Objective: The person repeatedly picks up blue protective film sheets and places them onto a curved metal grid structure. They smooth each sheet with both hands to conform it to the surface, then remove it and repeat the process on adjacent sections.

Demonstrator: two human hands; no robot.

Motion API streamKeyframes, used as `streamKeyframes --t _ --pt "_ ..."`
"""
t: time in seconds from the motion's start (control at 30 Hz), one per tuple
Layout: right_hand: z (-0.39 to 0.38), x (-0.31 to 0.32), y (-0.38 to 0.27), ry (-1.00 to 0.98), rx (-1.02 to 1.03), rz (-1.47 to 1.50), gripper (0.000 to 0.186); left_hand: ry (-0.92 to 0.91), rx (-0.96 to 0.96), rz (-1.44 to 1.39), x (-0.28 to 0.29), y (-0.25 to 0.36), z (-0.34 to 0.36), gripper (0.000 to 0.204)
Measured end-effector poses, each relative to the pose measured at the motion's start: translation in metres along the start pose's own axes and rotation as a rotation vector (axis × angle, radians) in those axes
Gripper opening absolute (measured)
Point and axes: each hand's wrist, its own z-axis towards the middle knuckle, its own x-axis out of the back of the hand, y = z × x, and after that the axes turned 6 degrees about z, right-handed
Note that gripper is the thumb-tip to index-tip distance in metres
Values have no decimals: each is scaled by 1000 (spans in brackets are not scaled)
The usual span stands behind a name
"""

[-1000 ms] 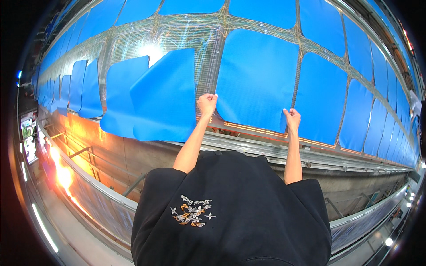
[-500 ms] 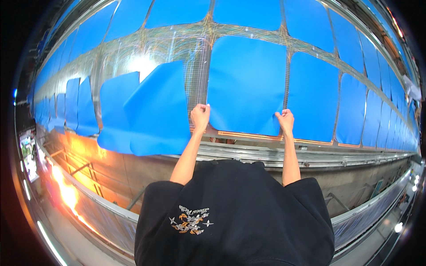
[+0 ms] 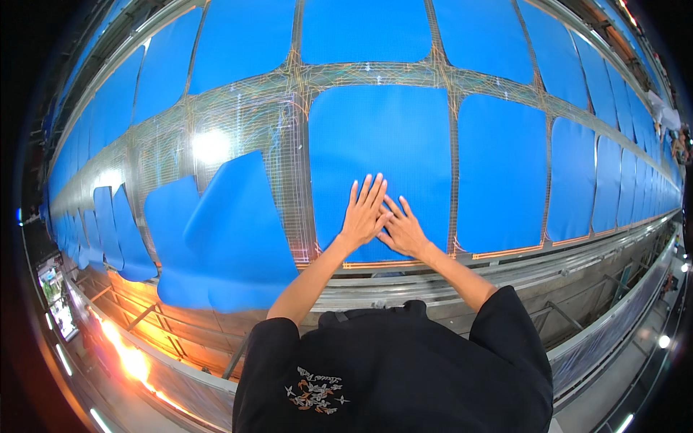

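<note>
A blue sheet [image 3: 382, 137] with rounded corners lies flat on the long table [image 3: 224, 119] in front of me. Both palms rest on its near half, fingers stretched out. My left hand [image 3: 366, 215] points away from me, and its thumb side meets my right hand [image 3: 403, 229], which slants to the left. Neither hand holds anything. Just left, another blue sheet [image 3: 242, 231] is partly folded over, and its near end droops past the table edge. To the right, a further blue sheet [image 3: 502, 173] lies flat in its place.
More blue sheets [image 3: 368, 29] fill the far row. Coloured outlines and lines cover the bare table surface between sheets. A metal rail [image 3: 404, 283] runs along the near edge. Bright orange light [image 3: 133, 361] glows low at the left, and a white bundle [image 3: 663, 112] lies far right.
Both hands have let go of the sheet's near corners and come together, flat on its surface. The sheet's near edge now lies smoother. The view has shifted somewhat.
</note>
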Motion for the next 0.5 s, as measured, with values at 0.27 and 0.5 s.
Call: streamKeyframes --t 0.27,0.5 --pt "154 74 116 155 21 -127 59 126 155 159 25 -80 111 70" --pt "226 96 168 161 169 -162 61 250 435 221 16 -98 112 69"
